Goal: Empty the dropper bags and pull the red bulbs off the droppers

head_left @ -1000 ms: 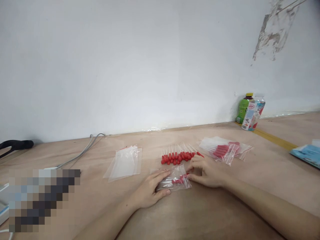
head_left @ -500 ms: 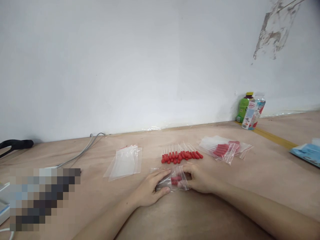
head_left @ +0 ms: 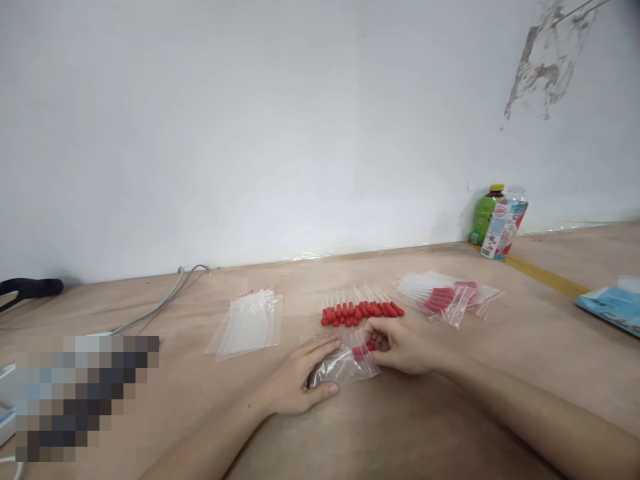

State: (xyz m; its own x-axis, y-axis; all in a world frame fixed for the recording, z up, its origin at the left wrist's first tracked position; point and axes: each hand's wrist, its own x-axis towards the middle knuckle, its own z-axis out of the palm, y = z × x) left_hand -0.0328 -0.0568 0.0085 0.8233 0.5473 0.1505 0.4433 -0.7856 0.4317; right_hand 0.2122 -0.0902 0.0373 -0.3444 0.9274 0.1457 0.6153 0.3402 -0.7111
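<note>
Small clear bag lies on the table, near the front edge and midway between the two hands. A few red-bulbed droppers sit in it, their bulbs at the bag's right-hand mouth. How far in they are cannot be made out through the plastic.

Left hand: fingers nearly flat over the bag's left end, thumb against its near edge, holding it down.
Right hand: fingers curled into a narrow pinch at the red bulbs. Whether they grip the bulbs alone or the bag's lip as well, cannot tell.

Just beyond the hands is a row of loose droppers, red ends toward the person and clear stems toward the wall, not bagged.
Right of the row are filled bags, overlapping, with red bulbs visible inside.
Left of the row is a stack of empty bags, flat.

Judgement: partly through. Several bags are filled, one is in hand, and both loose droppers and empty bags are left.

Periphery: two bottles at the wall, a grey cable far left and a blue packet at the right edge.
</note>
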